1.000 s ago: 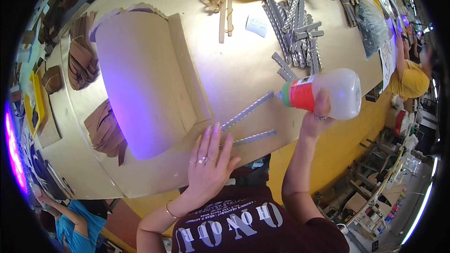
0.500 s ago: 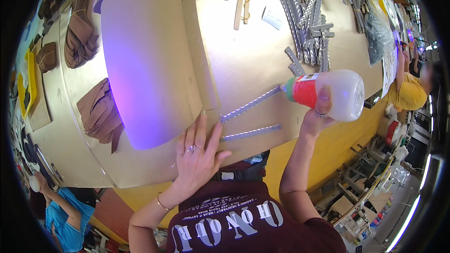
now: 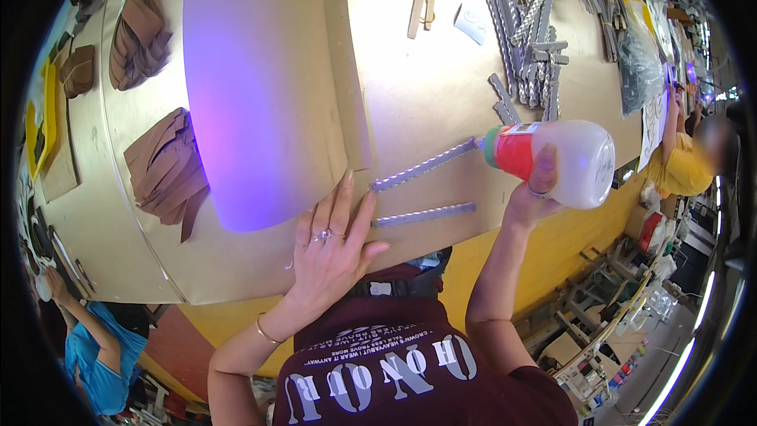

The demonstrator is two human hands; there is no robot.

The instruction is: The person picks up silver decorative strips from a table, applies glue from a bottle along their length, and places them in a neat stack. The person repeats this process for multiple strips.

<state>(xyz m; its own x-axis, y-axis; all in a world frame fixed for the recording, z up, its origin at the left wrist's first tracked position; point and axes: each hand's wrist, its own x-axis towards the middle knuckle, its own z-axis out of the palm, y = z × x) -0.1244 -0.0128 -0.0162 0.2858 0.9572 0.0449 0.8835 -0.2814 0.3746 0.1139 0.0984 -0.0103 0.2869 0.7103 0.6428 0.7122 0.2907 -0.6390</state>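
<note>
My right hand (image 3: 538, 185) is wrapped round a translucent white squeeze bottle (image 3: 587, 159) with a red label and green collar. The bottle lies tilted nearly on its side, its tip at the right end of a narrow grey braided-edge strip (image 3: 426, 164). Whether the tip touches the strip I cannot tell. A second strip of the same kind (image 3: 426, 214) lies below it, nearer to me. My left hand (image 3: 327, 241) rests flat and open on the table, fingers stretched out, the index fingertip close to the first strip's left end.
A big curved tan sheet (image 3: 260, 87) stands left of the strips, beside bundles of brown strips (image 3: 167, 166). A pile of grey braided strips (image 3: 524, 51) lies beyond the bottle, near a paper scrap (image 3: 470, 24). Other people work at both sides.
The whole view has shifted slightly, with the table's things sitting higher in it. Both hands keep nearly the same pose, and the bottle's tip stays at the strip's right end.
</note>
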